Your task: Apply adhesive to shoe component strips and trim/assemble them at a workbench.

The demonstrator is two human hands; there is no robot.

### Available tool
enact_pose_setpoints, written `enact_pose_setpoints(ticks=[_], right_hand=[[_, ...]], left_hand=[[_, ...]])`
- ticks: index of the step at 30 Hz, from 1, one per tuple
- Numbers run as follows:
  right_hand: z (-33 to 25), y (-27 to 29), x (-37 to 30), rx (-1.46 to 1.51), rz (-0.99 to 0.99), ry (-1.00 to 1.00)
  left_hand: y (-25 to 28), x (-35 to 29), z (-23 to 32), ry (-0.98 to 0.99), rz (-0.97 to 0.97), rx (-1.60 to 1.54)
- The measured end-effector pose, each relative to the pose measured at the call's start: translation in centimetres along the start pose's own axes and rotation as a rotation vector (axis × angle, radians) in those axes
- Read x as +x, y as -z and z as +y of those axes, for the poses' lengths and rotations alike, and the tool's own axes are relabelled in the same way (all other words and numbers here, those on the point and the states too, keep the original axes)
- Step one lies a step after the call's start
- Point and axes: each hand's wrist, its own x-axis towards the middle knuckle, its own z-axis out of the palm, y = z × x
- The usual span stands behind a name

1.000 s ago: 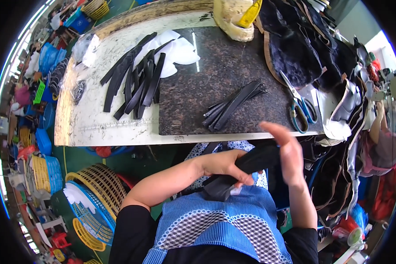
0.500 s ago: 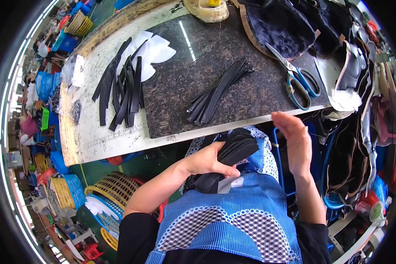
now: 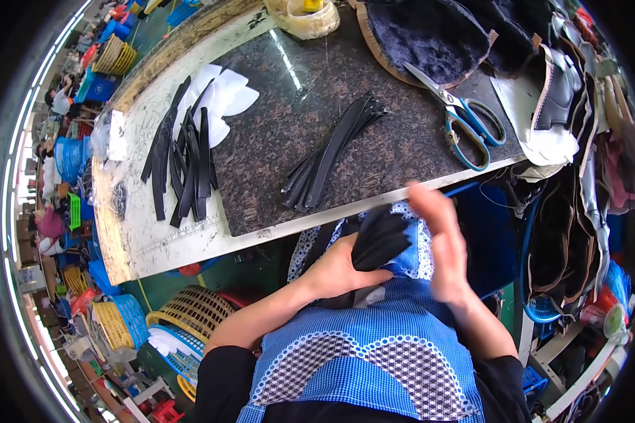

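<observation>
black pieces [image 3: 381,240] are gripped by the left hand [image 3: 334,270], right hand [image 3: 444,247] open; a blue basket [image 3: 186,361] holds white pieces [image 3: 164,341].

"How does your left side look?"

"My left forearm [image 3: 257,316] slants in from my left, roughly in line with the hand. My left hand [image 3: 335,270] curls in a grip in front of me, thumb [image 3: 374,278] stretched rightward; the remaining fingers are mostly hidden."

"And your right?"

"My right forearm [image 3: 481,324] angles inward. My right hand [image 3: 444,245] hangs apart from the left, unclenched, blurred, fingertips [image 3: 418,192] leaning forward and slightly left."
</observation>
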Motion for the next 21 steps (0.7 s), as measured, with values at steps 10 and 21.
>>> enact_pose_setpoints(ticks=[10, 21], right_hand=[[-2.0, -1.1, 1.6, -0.618, -0.043, 0.397], [-3.9, -4.2, 4.1, -0.412, -0.261, 0.254]], left_hand=[[0.6, -1.6, 1.9, 0.033, 0.175, 0.097], [1.9, -3.7, 3.4, -0.027, 0.300, 0.255]])
